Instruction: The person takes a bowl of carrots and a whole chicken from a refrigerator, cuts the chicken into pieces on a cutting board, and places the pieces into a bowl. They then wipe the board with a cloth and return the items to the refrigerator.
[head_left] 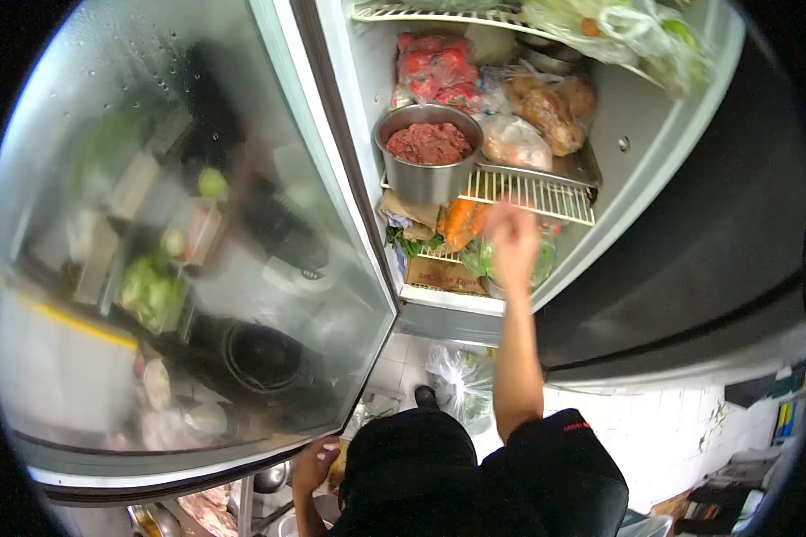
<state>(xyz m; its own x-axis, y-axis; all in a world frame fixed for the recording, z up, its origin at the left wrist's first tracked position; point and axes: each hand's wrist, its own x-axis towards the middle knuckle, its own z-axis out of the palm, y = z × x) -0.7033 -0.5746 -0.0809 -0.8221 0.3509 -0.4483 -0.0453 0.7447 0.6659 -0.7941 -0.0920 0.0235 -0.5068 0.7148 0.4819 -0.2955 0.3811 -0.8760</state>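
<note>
My right hand (512,231) is raised in front of the open fridge, by the front of the wire shelf (533,197). It is blurred, and its fingers cannot be made out. A steel pot (428,179) of ground meat (428,143) stands on that shelf, left of the hand. Behind the hand are a bag of carrots (462,222) and a container with greens (544,259), partly hidden. My left hand (313,462) is low on the left, its fingers curled at the edge of the fridge's glass door (269,358).
Bagged red food (434,64), a metal tray (587,170) and bagged chicken-like pieces (546,112) share the shelf. Bagged vegetables (613,27) sit on the shelf above. A cardboard box (446,276) lies low inside. A clear plastic bag (464,380) rests on the tiled floor.
</note>
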